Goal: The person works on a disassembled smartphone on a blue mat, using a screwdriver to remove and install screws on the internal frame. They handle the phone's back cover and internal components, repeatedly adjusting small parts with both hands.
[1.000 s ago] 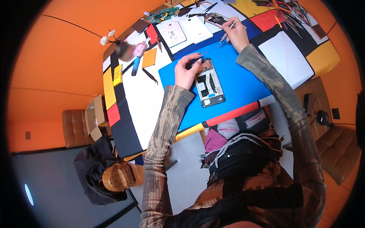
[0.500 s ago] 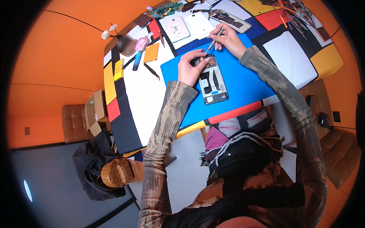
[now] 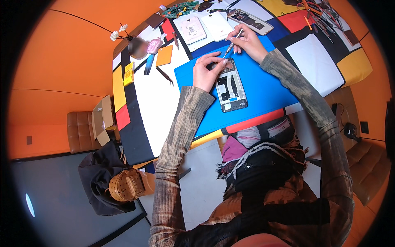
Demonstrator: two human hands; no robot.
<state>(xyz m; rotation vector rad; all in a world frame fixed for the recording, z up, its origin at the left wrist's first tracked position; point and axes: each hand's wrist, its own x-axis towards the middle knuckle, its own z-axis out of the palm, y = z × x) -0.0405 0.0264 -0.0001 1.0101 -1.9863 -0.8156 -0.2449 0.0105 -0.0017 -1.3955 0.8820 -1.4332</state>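
Note:
An opened smartphone [image 3: 232, 91] with its inner frame showing lies on a blue mat [image 3: 263, 88], its top end away from me. My left hand [image 3: 205, 73] grips the phone's upper left corner, the thumb over its top end and the other fingers curled around the far edge. In my right hand [image 3: 250, 44], a slim metal screwdriver [image 3: 231, 46] is pinched between thumb and fingers. It slants down to the left, its tip near the phone's top edge beside my left fingertips. Whether the tip touches anything is too small to tell.
Beyond the mat lie a pinkish phone back [image 3: 192, 31], a white one [image 3: 216, 26] and another opened phone [image 3: 250, 21]. Green circuit boards [image 3: 181, 9] sit at the far edge. Tweezers [image 3: 164, 75], an orange notebook [image 3: 164, 55] and a flower vase [image 3: 138, 48] stand left; tools [image 3: 321, 22] cluster far right.
The view has shifted very slightly. Both hands keep their places, the left on the phone and the right on the screwdriver.

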